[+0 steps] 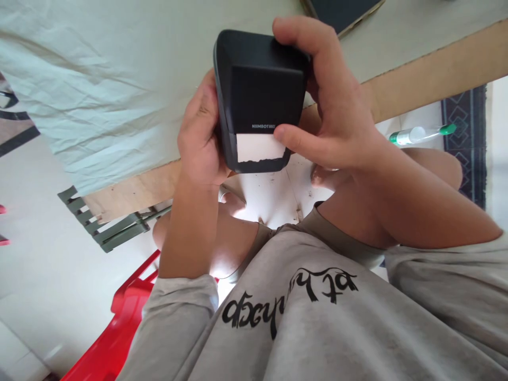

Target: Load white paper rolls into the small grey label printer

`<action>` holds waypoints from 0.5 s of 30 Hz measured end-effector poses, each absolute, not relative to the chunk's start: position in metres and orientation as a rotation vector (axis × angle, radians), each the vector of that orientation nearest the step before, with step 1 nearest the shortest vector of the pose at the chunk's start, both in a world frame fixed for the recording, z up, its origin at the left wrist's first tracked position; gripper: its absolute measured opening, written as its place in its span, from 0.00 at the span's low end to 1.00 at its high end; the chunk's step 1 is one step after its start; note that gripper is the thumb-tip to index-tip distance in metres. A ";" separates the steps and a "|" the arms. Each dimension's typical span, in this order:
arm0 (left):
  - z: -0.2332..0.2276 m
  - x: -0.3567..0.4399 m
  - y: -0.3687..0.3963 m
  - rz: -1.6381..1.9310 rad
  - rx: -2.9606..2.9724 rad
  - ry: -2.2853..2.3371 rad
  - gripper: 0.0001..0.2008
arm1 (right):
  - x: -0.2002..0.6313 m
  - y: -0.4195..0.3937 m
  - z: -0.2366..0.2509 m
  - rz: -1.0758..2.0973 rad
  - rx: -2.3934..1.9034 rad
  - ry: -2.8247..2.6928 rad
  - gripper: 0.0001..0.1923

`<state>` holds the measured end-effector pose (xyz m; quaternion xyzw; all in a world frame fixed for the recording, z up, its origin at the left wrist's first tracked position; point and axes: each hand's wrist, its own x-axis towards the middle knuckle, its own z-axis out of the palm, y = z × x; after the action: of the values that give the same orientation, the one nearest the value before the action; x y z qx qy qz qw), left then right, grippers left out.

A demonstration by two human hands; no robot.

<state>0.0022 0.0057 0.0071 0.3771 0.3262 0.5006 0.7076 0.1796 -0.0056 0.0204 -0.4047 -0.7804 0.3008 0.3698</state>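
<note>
While the left hand (200, 132) and right hand (337, 100) are gripping the black device (264, 95) upper centre of the frame, paper (255, 147) is showing

The right thumb (293, 139) is overlapping the paper, so slipping could be creasing it. Several fingers are hiding behind the device; a dark slab (343, 13) is running off the top edge.

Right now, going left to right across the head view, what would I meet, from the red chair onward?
Red chair, left hand, black NIIMBOT device, right hand, green-capped bottle, dark patterned mat.
</note>
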 end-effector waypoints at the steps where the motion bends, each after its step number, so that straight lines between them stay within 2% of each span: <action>1: 0.007 0.002 0.006 1.105 0.844 0.733 0.15 | 0.180 -0.004 0.020 0.769 -1.018 -2.025 0.33; 7: 0.003 0.002 0.009 1.073 0.808 0.682 0.14 | 0.185 -0.001 0.024 0.714 -1.058 -2.141 0.38; 13: 0.005 0.008 0.007 1.033 0.796 0.674 0.12 | 0.184 -0.012 0.040 0.371 -1.385 -2.005 0.33; 15: 0.004 0.007 0.007 1.051 0.812 0.683 0.12 | 0.179 -0.013 0.042 0.513 -1.495 -1.767 0.29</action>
<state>0.0072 0.0067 0.0036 0.3693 0.3108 0.4780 0.7338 0.1789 -0.0127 0.0425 -0.5842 -0.6908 0.2006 0.3759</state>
